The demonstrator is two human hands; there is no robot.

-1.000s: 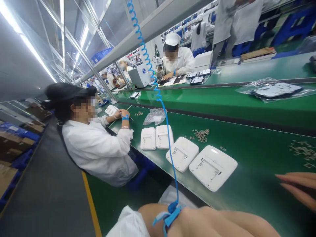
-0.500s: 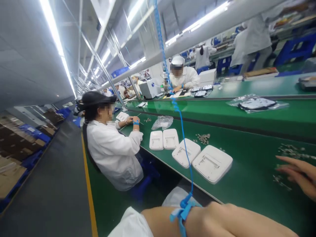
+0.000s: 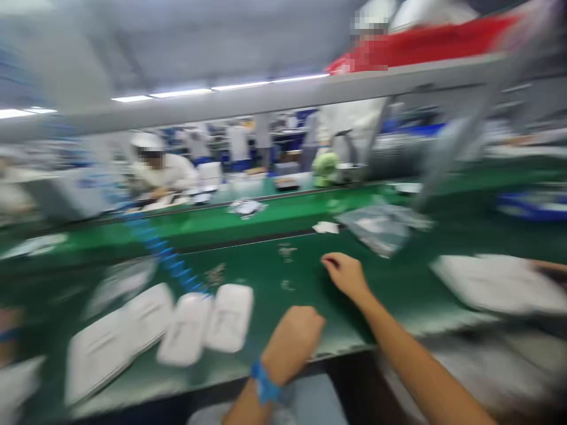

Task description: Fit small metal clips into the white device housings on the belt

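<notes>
My left hand (image 3: 295,339), with a blue strap (image 3: 264,382) round its wrist, is over the front of the green bench (image 3: 261,265). Its fingers are curled under, so anything inside is hidden. My right hand (image 3: 345,273) is farther forward, fingertips drawn together; blur keeps me from seeing whether something is between them. Left of my left hand lie two white plastic housings, the nearer one (image 3: 230,319) and its neighbour (image 3: 185,329). Two more white housings (image 3: 100,354) lie farther left. Small loose parts (image 3: 287,252) are scattered beyond my hands, too blurred to name.
A blue coiled cord (image 3: 166,251) hangs down at the left. Clear plastic bags (image 3: 376,227) lie beyond my right hand. White flat pieces (image 3: 500,283) and a blue tray (image 3: 531,205) are at the right. Across the bench sits a co-worker in white (image 3: 170,168).
The view has swung right and is now blurred. Both my hands now show near the middle, and my right hand's spread fingers have drawn together.
</notes>
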